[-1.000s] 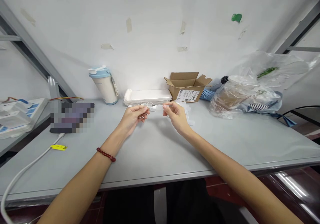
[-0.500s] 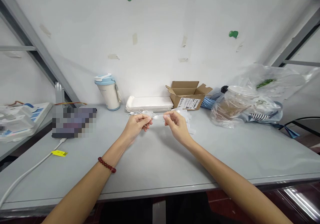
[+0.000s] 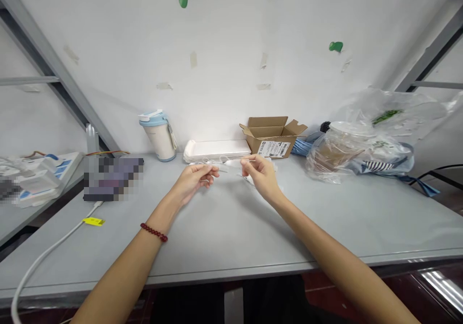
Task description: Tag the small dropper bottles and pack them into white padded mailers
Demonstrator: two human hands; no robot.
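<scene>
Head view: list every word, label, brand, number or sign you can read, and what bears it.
No text can be read.
White label on the cardboard box: print too small.
Yellow tag on the white cable: too small.
Tumbler: faint marking, too small.
Dark flat device: masked by pixel blocks.

A workstation, probably in a workshop or office, is suggested by a grey bench (image 3: pixel 224 232) flanked by metal struts (image 3: pixel 61 68) and backed by a tape-patched wall (image 3: pixel 231 30).
</scene>
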